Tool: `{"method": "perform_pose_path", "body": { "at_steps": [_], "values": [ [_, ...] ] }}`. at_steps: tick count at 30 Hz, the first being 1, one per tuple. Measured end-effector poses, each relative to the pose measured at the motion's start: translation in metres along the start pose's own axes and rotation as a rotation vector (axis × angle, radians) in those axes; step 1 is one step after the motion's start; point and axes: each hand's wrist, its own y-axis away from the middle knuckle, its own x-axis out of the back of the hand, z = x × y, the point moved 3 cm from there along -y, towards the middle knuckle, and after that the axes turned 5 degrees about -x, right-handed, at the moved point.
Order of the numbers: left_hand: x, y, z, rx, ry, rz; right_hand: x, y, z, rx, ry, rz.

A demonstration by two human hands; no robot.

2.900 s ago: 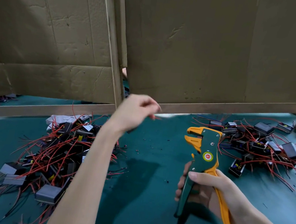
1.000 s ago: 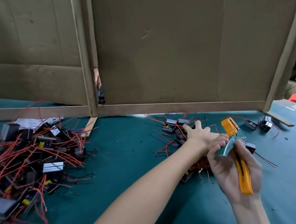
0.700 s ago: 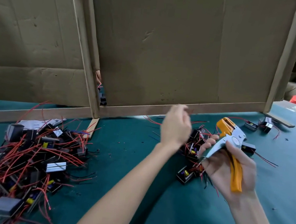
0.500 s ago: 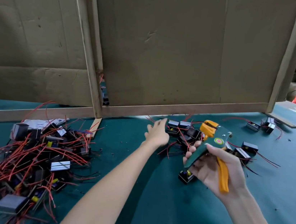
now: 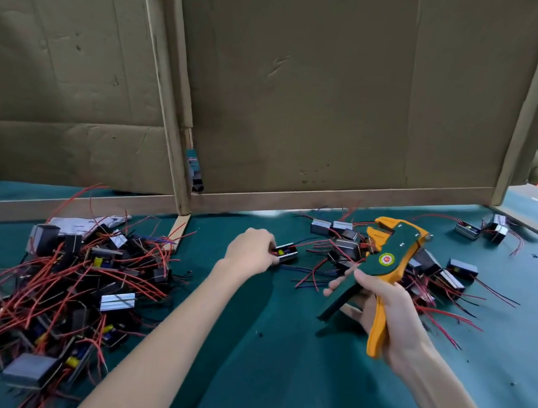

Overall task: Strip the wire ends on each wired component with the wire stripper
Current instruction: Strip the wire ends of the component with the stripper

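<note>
My right hand (image 5: 383, 313) grips a green and orange wire stripper (image 5: 380, 273), jaws pointing up and away, held above the green table. My left hand (image 5: 249, 249) is closed on a small black wired component (image 5: 285, 252) just left of the right-hand pile (image 5: 423, 268) of black components with red and black wires. A bigger tangled pile (image 5: 72, 287) of the same components lies on the left of the table.
Tall cardboard panels (image 5: 310, 89) on wooden strips stand across the back of the green table cloth (image 5: 289, 377). A white glove (image 5: 87, 222) lies behind the left pile. A few loose components (image 5: 483, 228) sit at the far right. Bits of stripped insulation dot the cloth.
My left hand went from the left pile to the right pile, spread its fingers, and has now closed on one component at that pile's left edge. The stripper stayed in my right hand.
</note>
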Motion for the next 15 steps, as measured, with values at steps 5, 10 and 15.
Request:
{"method": "perform_pose_path", "body": {
  "at_steps": [5, 10, 15],
  "values": [
    [0.008, 0.025, -0.026, 0.088, -0.102, -0.299, 0.004, 0.000, -0.001, 0.060, 0.027, 0.140],
    [-0.002, 0.027, -0.016, 0.049, -0.026, -0.083, -0.023, -0.002, -0.006, -0.006, -0.077, 0.028],
    [-0.018, 0.032, 0.007, -0.165, 0.300, 0.210, -0.055, -0.009, -0.003, -0.132, -0.056, -0.075]
  ]
}}
